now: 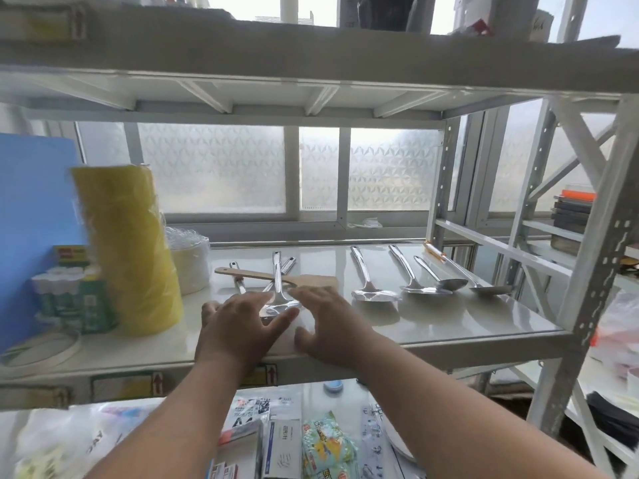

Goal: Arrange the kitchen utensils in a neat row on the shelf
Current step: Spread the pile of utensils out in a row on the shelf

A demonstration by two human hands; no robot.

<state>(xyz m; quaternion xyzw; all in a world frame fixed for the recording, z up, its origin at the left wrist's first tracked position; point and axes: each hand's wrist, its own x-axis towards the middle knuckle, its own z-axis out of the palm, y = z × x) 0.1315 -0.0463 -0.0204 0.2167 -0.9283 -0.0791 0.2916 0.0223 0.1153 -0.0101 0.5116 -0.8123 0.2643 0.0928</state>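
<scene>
both hands released — left hand [238,319] and right hand [328,319] flanked a steel spatula [276,292] near the shelf [449,326] front edge, atop a wooden spatula [276,277].

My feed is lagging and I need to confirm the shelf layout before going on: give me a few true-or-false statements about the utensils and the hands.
1. A wooden spatula lies crosswise in the heap of utensils at the left. True.
2. Four metal utensils lie side by side to the right of the heap, handles pointing to the window. True.
3. The right hand grips a ladle. False: it holds nothing, fingers spread over the shelf.
4. The yellow roll stands right of the utensils. False: it stands to their left.
5. The left hand is at the heap, fingers straight. True.
</scene>
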